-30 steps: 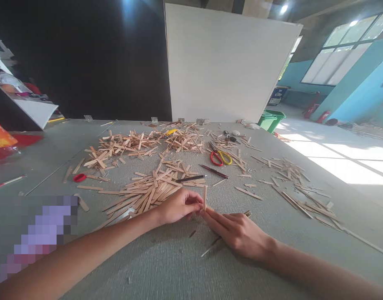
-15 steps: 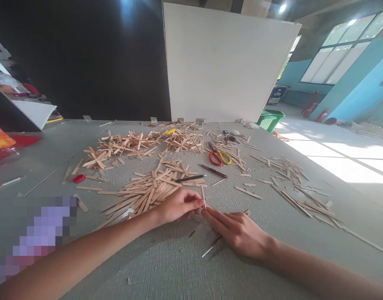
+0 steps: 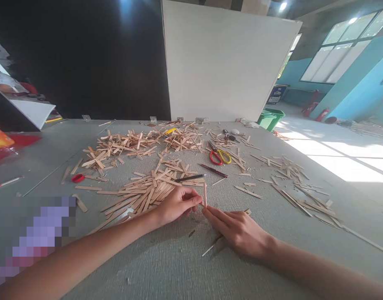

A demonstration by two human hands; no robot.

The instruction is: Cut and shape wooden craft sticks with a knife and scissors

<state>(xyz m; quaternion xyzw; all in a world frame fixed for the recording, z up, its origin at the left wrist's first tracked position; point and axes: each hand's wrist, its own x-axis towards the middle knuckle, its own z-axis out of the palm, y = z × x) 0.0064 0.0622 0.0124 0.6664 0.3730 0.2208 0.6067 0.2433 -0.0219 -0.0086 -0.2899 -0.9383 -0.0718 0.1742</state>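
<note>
A thin wooden stick (image 3: 204,194) points away from me at the fingertips of my right hand (image 3: 233,227), which is closed on its near end. My left hand (image 3: 183,203) is just left of the stick, thumb and index finger pinched together near its lower end; whether a small piece is between them is too small to tell. Under my right hand lies a thin metal-tipped tool (image 3: 211,246), mostly hidden. A small dark sliver (image 3: 191,233) is on the table below my hands.
Loose sticks (image 3: 156,187) lie behind my left hand, with more piles (image 3: 125,143) farther back. Beyond the hands are a black pen (image 3: 191,178), a dark red pen (image 3: 213,170) and red-yellow scissors (image 3: 219,157). A red tape ring (image 3: 78,178) sits left; scattered strips (image 3: 304,200) lie right.
The stick has turned slightly to the right and stands a little higher above the fingers. My left fingers have shifted slightly left, off its side. My right hand has hardly moved.
</note>
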